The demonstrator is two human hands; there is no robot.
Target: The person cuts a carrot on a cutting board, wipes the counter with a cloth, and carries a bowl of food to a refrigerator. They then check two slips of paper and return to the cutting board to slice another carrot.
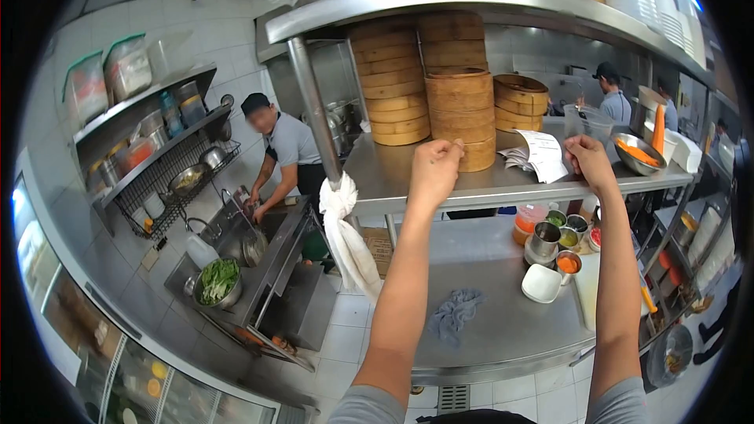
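Observation:
Both of my arms reach forward over the steel shelf. My left hand point(437, 169) is closed, fingertips pinched together, just in front of a stack of bamboo steamer baskets point(460, 110). Near the shelf's front edge my right hand point(589, 163) is also closed, its fingers curled beside a printed paper slip point(543, 155) that lies with other crumpled slips. I cannot tell what, if anything, is pinched in either hand. To the right of my right hand sits a metal bowl point(638, 155) with orange shreds, and behind it a clear plastic tub point(587, 122).
Below, the steel counter point(503, 338) holds a grey-blue cloth point(455, 314), a white square bowl point(542, 283) and several sauce containers. A white towel point(342, 224) hangs from the shelf post. At left, a co-worker point(279, 145) works at the sink, near a bowl of greens point(217, 281).

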